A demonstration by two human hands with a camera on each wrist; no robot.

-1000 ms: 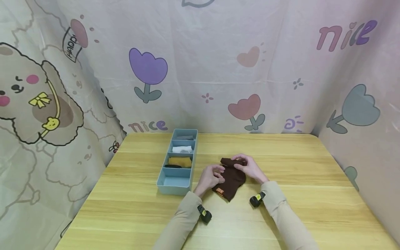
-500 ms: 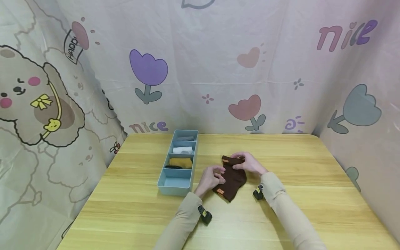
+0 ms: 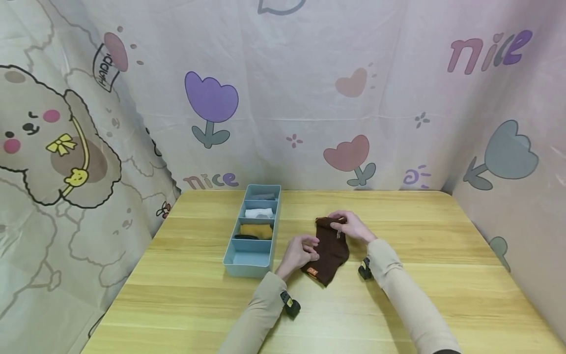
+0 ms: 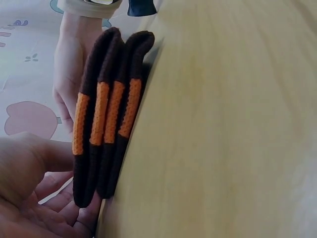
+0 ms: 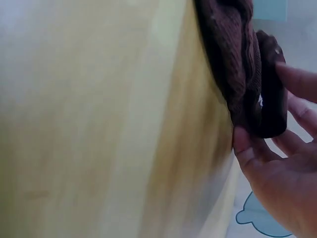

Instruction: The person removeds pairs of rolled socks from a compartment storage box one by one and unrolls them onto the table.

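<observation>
Pinching the far, folded-over end of a pair of dark brown knitted socks with orange patches [image 3: 329, 250], the right hand [image 3: 353, 226] has its grip nearly closed, thumb on one side of the fabric and fingers on the other. The left hand [image 3: 296, 253] is at the socks' left edge, its grip narrowed to the cloth's thickness, thumb above and fingers below. The socks lie flat, one on the other, on the pale yellow wood-grain table [image 3: 438, 236], between the two hands. In the left wrist view their layered cuff edges show orange bands [image 4: 131, 106].

Just left of the left hand stands a long, light blue plastic box with four compartments [image 3: 246, 271]. Its farthest compartment holds a folded grey cloth [image 3: 263, 196], the next a folded white cloth [image 3: 259, 213], and the third a folded mustard-yellow cloth [image 3: 256, 230] with a black item [image 3: 245, 237] along its near side. Beige sleeves [image 3: 258, 309] cover both arms.
</observation>
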